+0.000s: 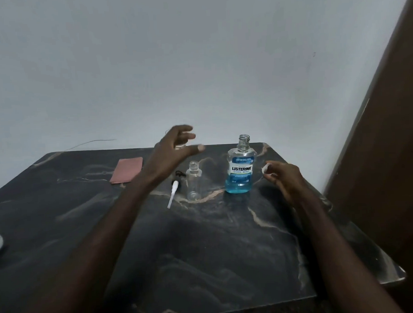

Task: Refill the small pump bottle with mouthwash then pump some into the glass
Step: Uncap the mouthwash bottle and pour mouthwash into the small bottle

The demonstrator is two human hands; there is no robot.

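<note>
Blue liquid and a blue-and-white label are being shown by the clear mouthwash bottle [240, 169] just left of the right hand [282, 176]. Pale tan veining is being displayed across the black marble table [204, 239]. A pink cloth [127, 169] is being seen left of the left hand [174, 148].

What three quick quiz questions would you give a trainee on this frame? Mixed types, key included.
1. True or false: the mouthwash bottle is uncapped.
2. Where does the pump head lie? A) screwed on the small bottle B) flat on the table to that bottle's left C) in the left hand
3. What does the right hand hold in its grip?

Key: 1 true; 2 B; 3 a small white cap.
</note>
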